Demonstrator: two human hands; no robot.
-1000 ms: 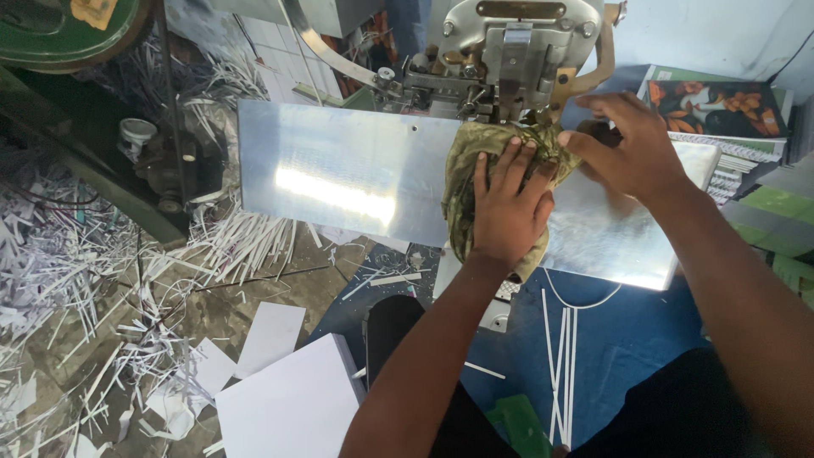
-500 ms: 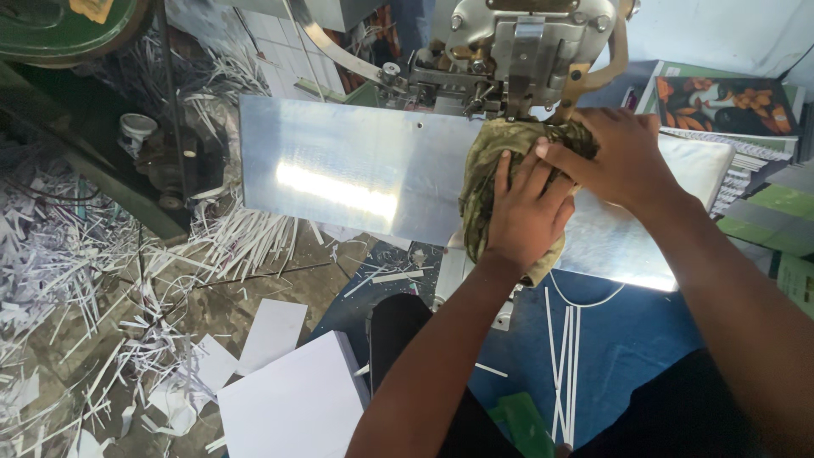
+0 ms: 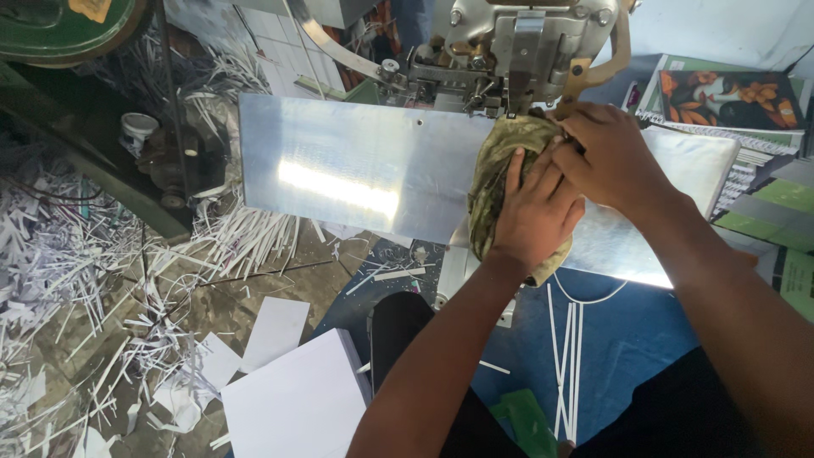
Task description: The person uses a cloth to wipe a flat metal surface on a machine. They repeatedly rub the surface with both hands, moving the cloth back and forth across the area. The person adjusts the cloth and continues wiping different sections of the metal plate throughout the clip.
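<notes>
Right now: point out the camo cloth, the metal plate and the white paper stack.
camo cloth point(image 3: 489, 182), head view, left side of the bundle, clear of the hands.
metal plate point(image 3: 339, 165), head view, bare shiny face left of the cloth.
white paper stack point(image 3: 292, 403), head view, top sheet, on the floor.

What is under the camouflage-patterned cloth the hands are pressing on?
The camouflage cloth lies on the shiny metal plate below the machine head. The left hand and right hand cover its middle, so anything beneath there is hidden.
</notes>
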